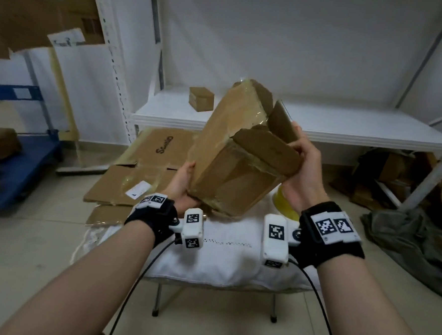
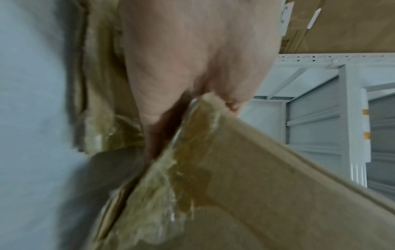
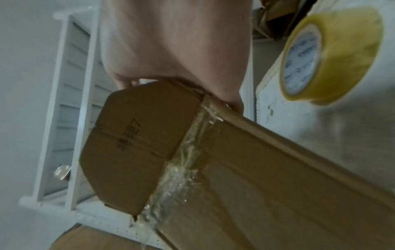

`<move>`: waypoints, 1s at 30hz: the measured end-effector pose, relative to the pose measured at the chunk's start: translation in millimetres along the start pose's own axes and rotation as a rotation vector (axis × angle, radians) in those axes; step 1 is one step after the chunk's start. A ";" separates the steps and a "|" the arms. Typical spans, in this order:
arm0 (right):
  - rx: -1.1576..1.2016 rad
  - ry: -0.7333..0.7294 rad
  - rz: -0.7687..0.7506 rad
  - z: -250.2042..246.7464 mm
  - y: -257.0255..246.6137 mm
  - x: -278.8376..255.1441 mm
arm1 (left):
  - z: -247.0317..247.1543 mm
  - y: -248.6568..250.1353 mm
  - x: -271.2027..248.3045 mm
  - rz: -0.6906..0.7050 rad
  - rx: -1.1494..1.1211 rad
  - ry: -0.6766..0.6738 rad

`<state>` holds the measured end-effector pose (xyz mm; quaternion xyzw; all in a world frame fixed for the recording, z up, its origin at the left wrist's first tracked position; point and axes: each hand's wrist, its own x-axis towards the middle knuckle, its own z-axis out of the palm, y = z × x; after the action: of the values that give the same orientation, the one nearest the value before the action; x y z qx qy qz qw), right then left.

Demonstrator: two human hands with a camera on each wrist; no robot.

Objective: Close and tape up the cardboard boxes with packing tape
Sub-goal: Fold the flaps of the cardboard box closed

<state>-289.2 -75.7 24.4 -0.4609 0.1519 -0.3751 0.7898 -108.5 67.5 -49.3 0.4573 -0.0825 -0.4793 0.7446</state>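
Observation:
A worn brown cardboard box [image 1: 231, 147] with old clear tape on its edges hangs tilted in the air between both hands. My left hand [image 1: 183, 180] cups its lower left corner, thumb along the side; the fingers are hidden behind the box [image 2: 256, 186]. My right hand [image 1: 303, 168] grips the open end flaps, with its thumb on the near flap [image 1: 265, 152] and its fingers behind the far one. In the right wrist view that flap [image 3: 136, 143] sticks out from the box [image 3: 278, 169] below the hand [image 3: 175, 42]. A yellow roll of packing tape [image 3: 333, 55] stands on the white cloth, just behind my right hand.
A small table covered with a white cloth [image 1: 221, 253] stands below the box. Behind it is a white shelf [image 1: 348, 124] carrying a small taped box [image 1: 201, 98]. Flattened cardboard [image 1: 135, 177] lies on the floor to the left, near a blue cart [image 1: 19, 158]. A grey cloth heap [image 1: 406, 237] lies at the right.

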 end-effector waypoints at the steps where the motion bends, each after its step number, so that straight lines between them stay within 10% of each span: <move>1: -0.040 0.000 -0.002 1.3 -0.7 -0.5 | 0.4 -6.3 2.1 -0.020 0.030 -0.014; 10: -0.317 0.042 0.004 13.5 -2.6 -1.8 | -12.8 -31.4 27.8 -0.031 0.359 0.139; 18: -0.347 0.114 -0.031 8.9 -4.2 4.7 | 5.4 -27.4 21.2 0.288 0.794 0.138; 26: -0.381 0.096 -0.063 7.8 -6.8 3.5 | 53.1 21.6 -32.2 0.906 0.671 -0.008; 30: -0.431 0.093 -0.086 7.7 -4.3 1.6 | 62.5 16.9 -38.4 0.943 0.924 -0.128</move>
<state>-285.5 -73.4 32.2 -0.6074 0.2449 -0.3879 0.6486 -153.0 62.2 11.1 0.6150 -0.5149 -0.0435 0.5955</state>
